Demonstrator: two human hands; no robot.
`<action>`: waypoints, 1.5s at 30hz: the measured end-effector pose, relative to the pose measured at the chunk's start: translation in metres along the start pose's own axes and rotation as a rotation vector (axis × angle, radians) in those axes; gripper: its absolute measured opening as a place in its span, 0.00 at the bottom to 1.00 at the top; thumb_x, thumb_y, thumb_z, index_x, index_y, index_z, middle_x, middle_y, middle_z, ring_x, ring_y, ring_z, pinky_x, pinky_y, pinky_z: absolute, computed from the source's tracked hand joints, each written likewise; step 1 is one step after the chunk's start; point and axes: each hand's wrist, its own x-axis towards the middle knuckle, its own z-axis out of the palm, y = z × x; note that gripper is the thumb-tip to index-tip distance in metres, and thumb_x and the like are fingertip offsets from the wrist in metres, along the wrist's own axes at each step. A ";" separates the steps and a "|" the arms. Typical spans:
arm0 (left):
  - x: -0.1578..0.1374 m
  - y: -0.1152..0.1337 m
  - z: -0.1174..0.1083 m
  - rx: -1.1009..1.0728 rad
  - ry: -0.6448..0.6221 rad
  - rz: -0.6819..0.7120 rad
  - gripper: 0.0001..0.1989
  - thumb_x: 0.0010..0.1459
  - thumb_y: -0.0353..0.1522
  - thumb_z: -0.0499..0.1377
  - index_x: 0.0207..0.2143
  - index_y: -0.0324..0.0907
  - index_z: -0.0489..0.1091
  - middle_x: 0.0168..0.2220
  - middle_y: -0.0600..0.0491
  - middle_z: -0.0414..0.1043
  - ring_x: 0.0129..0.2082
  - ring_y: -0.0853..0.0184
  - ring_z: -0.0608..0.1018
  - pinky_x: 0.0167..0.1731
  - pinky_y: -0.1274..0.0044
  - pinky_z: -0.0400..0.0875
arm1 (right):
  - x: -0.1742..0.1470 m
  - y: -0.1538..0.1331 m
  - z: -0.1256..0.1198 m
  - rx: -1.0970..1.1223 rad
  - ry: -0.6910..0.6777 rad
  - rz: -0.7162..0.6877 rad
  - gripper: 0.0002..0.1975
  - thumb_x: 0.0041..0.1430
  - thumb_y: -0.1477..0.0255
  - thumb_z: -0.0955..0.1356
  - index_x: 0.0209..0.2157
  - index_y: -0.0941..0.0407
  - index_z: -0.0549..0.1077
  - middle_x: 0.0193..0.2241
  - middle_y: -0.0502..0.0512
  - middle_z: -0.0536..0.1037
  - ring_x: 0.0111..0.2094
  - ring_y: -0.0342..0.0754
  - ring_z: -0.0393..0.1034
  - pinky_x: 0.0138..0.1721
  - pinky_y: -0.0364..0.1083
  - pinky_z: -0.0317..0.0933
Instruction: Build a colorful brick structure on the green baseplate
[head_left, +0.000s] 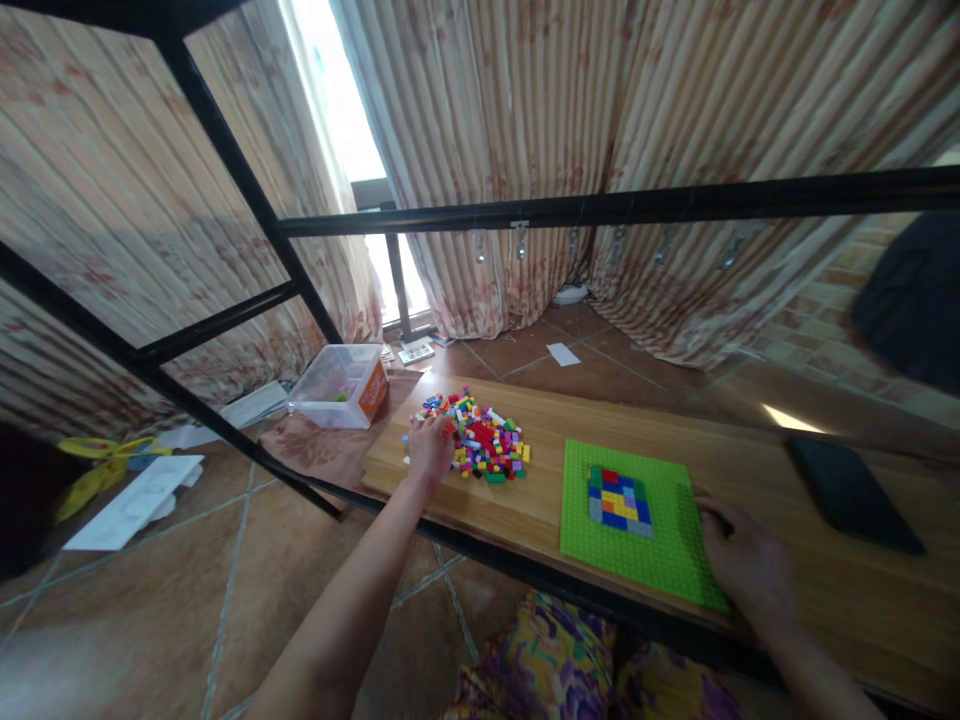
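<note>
On the left part of the wooden board lies a heap of small mixed-colour toy bricks (484, 440). My left hand (431, 447) reaches into its near-left side, fingers apart and bent down among the bricks; a red piece shows beside the fingertips. A green baseplate (675, 560) lies flat to the right of the heap. Fixed on it is a low square mosaic of bricks (620, 502) in blue, red, yellow, white, green and grey. At the baseplate's right edge rests my right hand (742, 560), its fingers curled in; whatever they may hold is hidden.
A dark phone or tablet (855, 492) lies at the right on the wooden board (540, 410). Left of the board stands a clear plastic box (322, 385) with a few pieces inside. Black metal bars (450, 215) frame the space. Papers (135, 500) lie on the tiled floor.
</note>
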 end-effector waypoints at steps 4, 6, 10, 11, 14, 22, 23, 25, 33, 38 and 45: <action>-0.014 0.027 -0.003 -0.264 0.042 -0.008 0.17 0.57 0.27 0.53 0.48 0.42 0.72 0.45 0.46 0.74 0.44 0.61 0.75 0.48 0.70 0.68 | 0.001 -0.005 0.000 0.008 0.015 0.004 0.15 0.56 0.68 0.59 0.34 0.55 0.76 0.34 0.59 0.78 0.37 0.55 0.72 0.42 0.53 0.66; -0.025 0.045 0.000 -0.423 -0.006 -0.043 0.15 0.58 0.30 0.53 0.46 0.41 0.73 0.42 0.48 0.75 0.39 0.64 0.76 0.42 0.73 0.70 | 0.002 -0.008 0.000 0.034 0.034 0.009 0.14 0.56 0.69 0.59 0.33 0.55 0.75 0.35 0.59 0.78 0.37 0.54 0.72 0.42 0.53 0.66; -0.055 0.088 0.015 -0.674 -0.216 -0.073 0.14 0.62 0.37 0.50 0.42 0.41 0.72 0.35 0.51 0.75 0.34 0.66 0.76 0.35 0.77 0.70 | 0.003 -0.015 -0.001 0.073 0.065 0.009 0.13 0.56 0.70 0.59 0.33 0.56 0.75 0.34 0.58 0.78 0.37 0.53 0.71 0.43 0.54 0.66; -0.064 0.099 0.020 -0.721 -0.256 -0.078 0.15 0.62 0.38 0.49 0.40 0.41 0.72 0.34 0.51 0.75 0.33 0.67 0.76 0.34 0.78 0.70 | 0.004 -0.016 -0.001 0.077 0.060 0.010 0.13 0.56 0.71 0.59 0.33 0.56 0.75 0.34 0.58 0.78 0.37 0.52 0.71 0.44 0.54 0.65; -0.085 0.132 0.031 -0.838 -0.411 -0.116 0.16 0.61 0.41 0.49 0.35 0.41 0.71 0.30 0.52 0.73 0.29 0.68 0.75 0.28 0.79 0.69 | 0.004 -0.019 -0.002 0.089 0.054 0.029 0.13 0.57 0.72 0.59 0.33 0.56 0.75 0.34 0.58 0.77 0.37 0.52 0.70 0.44 0.54 0.65; -0.093 0.177 0.048 -1.125 -0.629 -0.386 0.14 0.56 0.38 0.53 0.38 0.38 0.71 0.29 0.52 0.75 0.23 0.72 0.75 0.23 0.81 0.66 | 0.007 -0.023 -0.008 0.201 0.045 0.076 0.13 0.58 0.71 0.60 0.34 0.57 0.75 0.35 0.59 0.78 0.38 0.53 0.70 0.44 0.54 0.64; -0.091 0.179 0.050 -1.122 -0.642 -0.389 0.15 0.56 0.38 0.54 0.39 0.38 0.71 0.28 0.52 0.75 0.23 0.72 0.75 0.22 0.81 0.65 | 0.007 -0.026 -0.010 0.234 0.043 0.087 0.12 0.58 0.71 0.60 0.35 0.57 0.75 0.35 0.59 0.78 0.38 0.53 0.71 0.44 0.54 0.64; -0.087 0.182 0.052 -1.106 -0.666 -0.383 0.16 0.55 0.39 0.56 0.41 0.38 0.71 0.27 0.52 0.76 0.22 0.72 0.74 0.22 0.81 0.65 | 0.005 -0.035 -0.017 0.313 0.022 0.100 0.12 0.59 0.70 0.61 0.38 0.57 0.75 0.36 0.59 0.78 0.39 0.53 0.71 0.44 0.54 0.65; -0.094 0.193 0.057 -1.170 -0.667 -0.386 0.17 0.53 0.37 0.58 0.44 0.39 0.70 0.28 0.54 0.75 0.23 0.73 0.73 0.24 0.81 0.66 | -0.007 -0.113 -0.040 0.505 -0.317 -0.053 0.16 0.59 0.66 0.66 0.49 0.51 0.72 0.41 0.54 0.76 0.43 0.50 0.69 0.46 0.50 0.63; -0.105 0.200 0.055 -1.217 -0.599 -0.431 0.13 0.53 0.37 0.59 0.39 0.39 0.73 0.29 0.53 0.76 0.24 0.73 0.73 0.24 0.82 0.67 | -0.012 -0.127 -0.033 0.442 -0.301 0.014 0.11 0.57 0.70 0.68 0.43 0.52 0.74 0.36 0.53 0.77 0.40 0.50 0.69 0.43 0.50 0.62; -0.102 0.198 0.053 -1.143 -0.585 -0.466 0.10 0.55 0.33 0.57 0.39 0.39 0.71 0.28 0.53 0.76 0.22 0.72 0.75 0.21 0.82 0.66 | -0.008 -0.115 -0.022 0.491 -0.237 0.021 0.08 0.61 0.69 0.64 0.38 0.52 0.76 0.36 0.54 0.77 0.40 0.50 0.70 0.43 0.49 0.62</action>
